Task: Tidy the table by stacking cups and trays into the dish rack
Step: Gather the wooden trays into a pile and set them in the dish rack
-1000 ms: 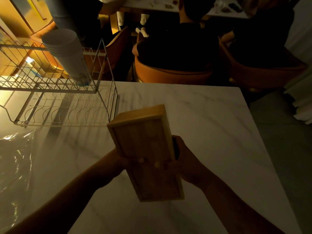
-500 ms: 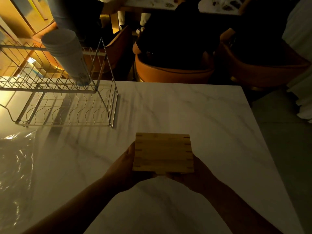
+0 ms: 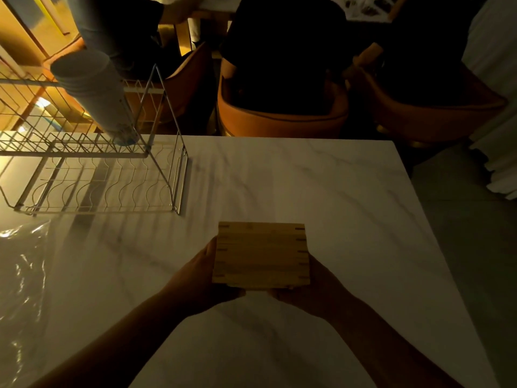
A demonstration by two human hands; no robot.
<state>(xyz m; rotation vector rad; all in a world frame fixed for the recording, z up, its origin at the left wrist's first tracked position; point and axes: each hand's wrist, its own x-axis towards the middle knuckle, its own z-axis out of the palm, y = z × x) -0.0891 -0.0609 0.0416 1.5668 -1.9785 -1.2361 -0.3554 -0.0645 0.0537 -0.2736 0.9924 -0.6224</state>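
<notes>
I hold a stack of wooden trays [image 3: 261,254] level above the marble table [image 3: 321,191], its jointed side facing me. My left hand [image 3: 200,271] grips its left end and my right hand [image 3: 314,284] grips its right end from below. The white wire dish rack [image 3: 92,177] stands at the table's far left, well apart from the stack. A tall stack of white cups [image 3: 92,91] leans in the rack's upper tier. The rack's lower tier holds nothing.
A clear plastic sheet [image 3: 22,275] lies at the near left of the table. Beyond the far edge stand orange chairs [image 3: 279,119] with seated people in dark clothes. The table's right edge drops to the floor [image 3: 470,233].
One second ago the trays were tilted up on end, bottom toward me. I have turned them down level and lowered them; since half a second ago they have hardly moved.
</notes>
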